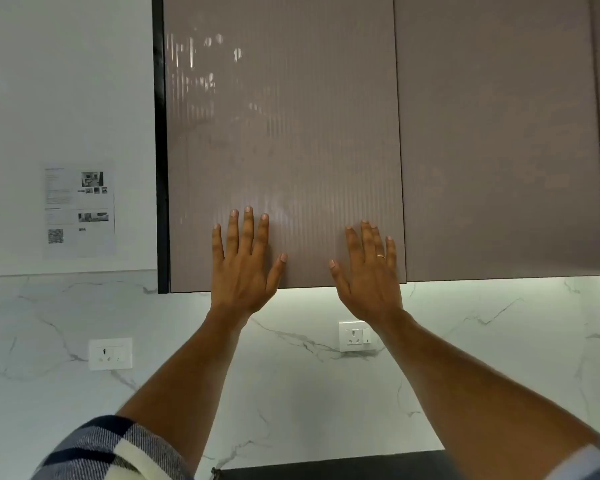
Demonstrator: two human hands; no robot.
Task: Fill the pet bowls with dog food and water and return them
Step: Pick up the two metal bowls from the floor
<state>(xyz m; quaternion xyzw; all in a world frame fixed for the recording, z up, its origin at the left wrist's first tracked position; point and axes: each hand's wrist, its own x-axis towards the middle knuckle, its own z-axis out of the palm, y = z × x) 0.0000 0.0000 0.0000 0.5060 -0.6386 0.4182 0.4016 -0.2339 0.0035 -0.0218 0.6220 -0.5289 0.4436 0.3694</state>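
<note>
Both palms rest flat against the lower part of a closed, ribbed taupe wall-cabinet door [284, 133]. My left hand [245, 263] lies near the door's middle, fingers spread, holding nothing. My right hand [369, 270], with a ring on one finger, presses near the door's right edge, fingers also spread. No pet bowl, dog food or water is in view.
A second closed cabinet door [499, 133] hangs to the right. Below runs a white marble backsplash [291, 393] with two wall sockets [110, 354] [355, 336]. A printed sheet [78, 209] is stuck on the white wall at left. A dark strip [343, 467] shows at the bottom edge.
</note>
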